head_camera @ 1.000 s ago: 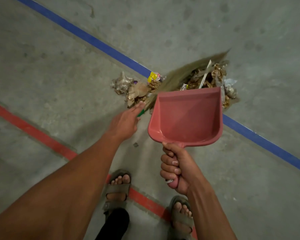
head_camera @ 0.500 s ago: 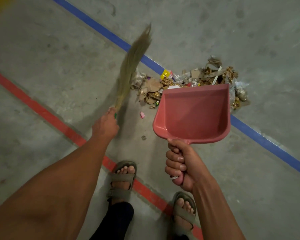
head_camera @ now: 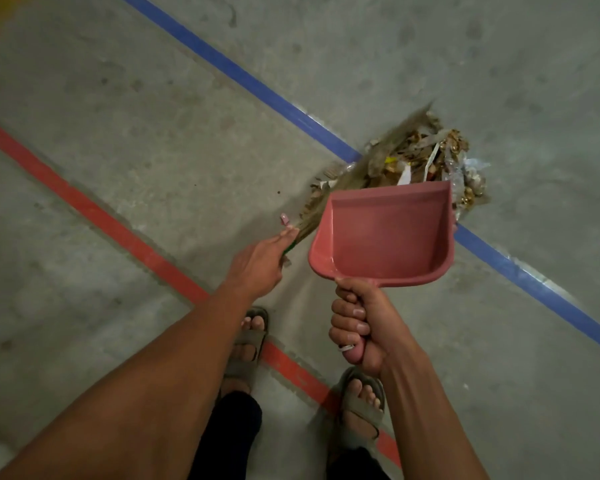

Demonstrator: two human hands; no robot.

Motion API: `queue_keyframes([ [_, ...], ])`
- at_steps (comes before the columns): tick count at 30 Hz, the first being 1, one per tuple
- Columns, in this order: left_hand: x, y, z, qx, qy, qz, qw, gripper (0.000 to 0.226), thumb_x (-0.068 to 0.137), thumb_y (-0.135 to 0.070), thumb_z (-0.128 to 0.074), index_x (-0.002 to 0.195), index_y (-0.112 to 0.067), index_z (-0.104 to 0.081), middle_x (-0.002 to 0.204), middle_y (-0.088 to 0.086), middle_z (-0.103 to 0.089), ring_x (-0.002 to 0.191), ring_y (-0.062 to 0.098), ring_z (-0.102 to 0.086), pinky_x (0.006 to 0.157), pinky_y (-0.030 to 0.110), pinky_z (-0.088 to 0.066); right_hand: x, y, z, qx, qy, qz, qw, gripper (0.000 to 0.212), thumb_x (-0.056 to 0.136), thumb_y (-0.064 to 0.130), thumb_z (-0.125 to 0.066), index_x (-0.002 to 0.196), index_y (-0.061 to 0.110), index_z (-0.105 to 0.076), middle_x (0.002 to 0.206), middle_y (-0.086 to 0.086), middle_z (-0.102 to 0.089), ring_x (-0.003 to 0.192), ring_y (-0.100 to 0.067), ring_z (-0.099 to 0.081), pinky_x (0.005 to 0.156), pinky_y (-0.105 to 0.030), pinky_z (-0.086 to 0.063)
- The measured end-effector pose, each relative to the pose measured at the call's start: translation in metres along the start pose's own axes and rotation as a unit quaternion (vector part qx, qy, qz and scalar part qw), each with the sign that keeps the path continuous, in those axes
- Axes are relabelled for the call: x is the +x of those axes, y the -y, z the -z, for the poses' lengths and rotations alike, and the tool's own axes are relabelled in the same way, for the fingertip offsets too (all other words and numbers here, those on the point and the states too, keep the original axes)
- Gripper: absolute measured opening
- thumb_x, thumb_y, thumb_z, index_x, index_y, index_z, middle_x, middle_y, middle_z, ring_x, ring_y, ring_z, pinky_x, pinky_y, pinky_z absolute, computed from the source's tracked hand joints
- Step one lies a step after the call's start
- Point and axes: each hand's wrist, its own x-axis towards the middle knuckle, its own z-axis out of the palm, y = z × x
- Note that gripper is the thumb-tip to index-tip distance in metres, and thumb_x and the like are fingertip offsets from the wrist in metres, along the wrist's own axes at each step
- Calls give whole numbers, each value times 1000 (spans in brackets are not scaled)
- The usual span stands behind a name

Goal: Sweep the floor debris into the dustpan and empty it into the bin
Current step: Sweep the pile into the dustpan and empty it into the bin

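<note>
Half a second ago the broom [head_camera: 329,188] was swung up toward eleven o'clock, clear of the rubbish; now its bristles lie blurred across the ten o'clock edge of the debris pile [head_camera: 426,161], mid-stroke. My left hand [head_camera: 257,265] grips the broom's green-wrapped neck, fingers closed round it with one finger laid along it. My right hand [head_camera: 357,323] is fisted tight round the handle of the pink dustpan [head_camera: 381,233], whose tray is bare and whose lip sits at the pile's six o'clock side; I cannot tell whether the lip touches the floor. That, I judge, is the main risk: if the lip rides high, the stroke would push wrappers and paper scraps underneath it rather than in. The stroke also runs across the pile from ten o'clock toward the pan's left wall, so light bits could spill past the corner or scatter toward three o'clock, where clear plastic film [head_camera: 471,168] already pokes out beyond the pan's right wall. A small pink scrap [head_camera: 284,219] lies apart at nine o'clock of the pan, easily missed. A blue floor line [head_camera: 243,74] passes under the pile, a red floor line [head_camera: 94,206] runs beneath my sandalled feet [head_camera: 246,344]. No bin is in sight.
</note>
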Motion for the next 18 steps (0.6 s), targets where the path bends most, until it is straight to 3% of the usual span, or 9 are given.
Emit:
queue_keyframes([
  [4, -12, -11, 1, 36, -58, -2, 998, 79, 98, -17, -57, 159, -48, -16, 165, -29, -21, 97, 24, -68, 70, 40, -60, -6, -7, 11, 26, -7, -3, 1000, 34, 97, 20, -54, 66, 21, -39, 47, 9, -22, 30, -4, -18, 32, -16, -15],
  [10, -28, -6, 13, 37, -76, 27, 996, 78, 99, -19, -55, 159, -48, -15, 166, -22, -26, 110, 25, -65, 82, 43, -60, -17, -15, 19, 47, -14, -5, 999, 36, 97, 21, -54, 65, 21, -38, 46, 8, -22, 30, -4, -18, 31, -17, -16],
  [15, -37, 21, 7, -23, -73, 100, 992, 71, 101, -18, -51, 162, -34, -19, 163, -1, -37, 127, 35, -58, 97, 51, -54, -21, -22, 18, 44, -13, -2, 999, 36, 98, 21, -54, 65, 21, -39, 47, 8, -22, 30, -4, -18, 31, -16, -18],
  [18, -36, 31, -4, -16, 5, 196, 980, 69, 103, -18, -48, 164, -19, -17, 156, 13, -42, 132, 39, -51, 103, 50, -45, -20, -26, 20, 44, -15, -5, 999, 36, 98, 21, -55, 65, 21, -39, 47, 8, -22, 30, -4, -18, 30, -16, -19],
])
